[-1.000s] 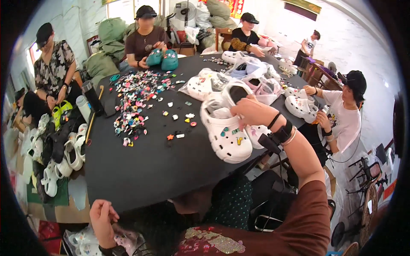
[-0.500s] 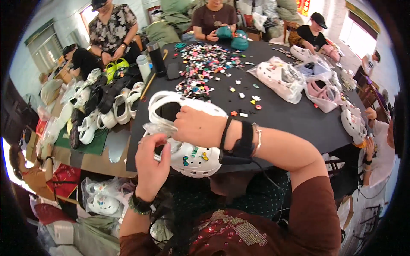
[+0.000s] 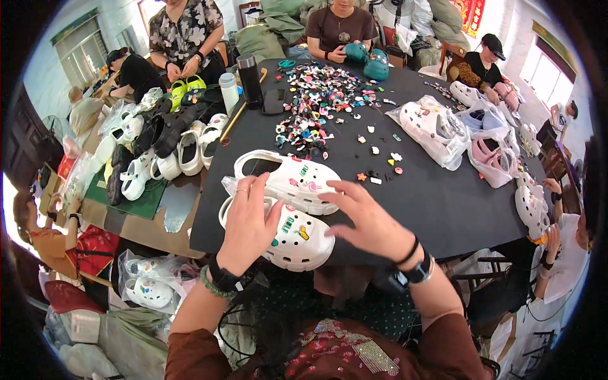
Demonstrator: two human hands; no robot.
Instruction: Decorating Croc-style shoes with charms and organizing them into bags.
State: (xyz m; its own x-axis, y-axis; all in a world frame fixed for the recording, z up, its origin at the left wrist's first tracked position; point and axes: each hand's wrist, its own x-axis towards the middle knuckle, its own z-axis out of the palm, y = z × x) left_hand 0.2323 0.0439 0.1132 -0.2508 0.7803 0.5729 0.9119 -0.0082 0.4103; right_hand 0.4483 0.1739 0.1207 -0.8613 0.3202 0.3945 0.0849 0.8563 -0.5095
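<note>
Two white clogs with coloured charms lie side by side at the near edge of the black table. The near clog has its toe at the table's rim; the far clog lies just behind it. My left hand rests flat on the heel end of the near clog, fingers reaching toward the far one and a bit of clear plastic. My right hand hovers with its fingers spread beside the toes of both clogs, holding nothing.
A pile of loose charms covers the table's middle, with a few strays nearer. Bagged white clogs and pink ones lie right. A bottle and dark tumbler stand far left. Shoes crowd a side bench. Other people sit around.
A second ago my right hand reached across the table to the clogs. It then brought one toward me, my left hand came up, and both clogs now lie at the near edge.
</note>
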